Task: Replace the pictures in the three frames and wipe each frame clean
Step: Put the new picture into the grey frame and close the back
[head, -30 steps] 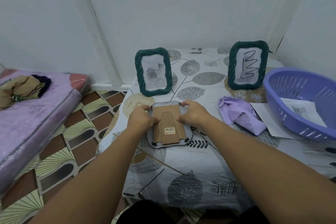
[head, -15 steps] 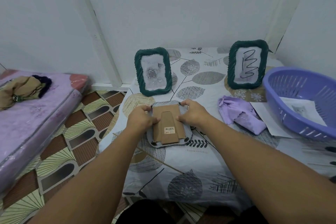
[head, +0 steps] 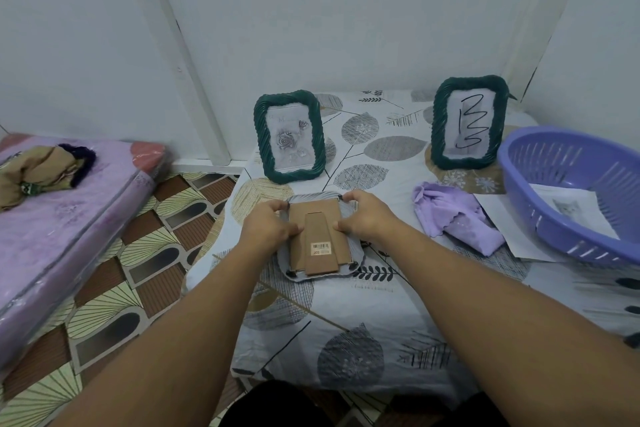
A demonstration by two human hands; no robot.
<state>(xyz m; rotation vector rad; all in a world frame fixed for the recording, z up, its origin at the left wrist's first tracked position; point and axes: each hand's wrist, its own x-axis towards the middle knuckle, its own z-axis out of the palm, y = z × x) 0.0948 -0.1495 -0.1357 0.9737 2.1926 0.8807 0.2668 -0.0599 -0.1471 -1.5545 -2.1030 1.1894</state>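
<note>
A grey frame [head: 355,262] lies face down on the table in front of me, its brown cardboard back [head: 320,239] and folded stand facing up. My left hand [head: 266,225] grips its left edge, thumb on the cardboard. My right hand [head: 363,217] grips the right edge and top corner, thumb on the cardboard too. Two dark green twisted frames stand upright behind: the left green frame [head: 290,136] shows a rose picture, and the right green frame [head: 468,123] holds a sheet with a black scribble. A lilac cloth [head: 453,220] lies crumpled to the right.
A purple plastic basket [head: 568,163] at the right edge holds a printed sheet [head: 571,210]; more paper [head: 512,236] lies under it. The table [head: 346,322] has a leaf-print cover. A purple mattress [head: 62,218] with bundled fabric lies on the patterned floor to the left.
Both hands keep their hold on the face-down frame; the right hand's fingers have shifted slightly at the top corner. Nothing else has moved.
</note>
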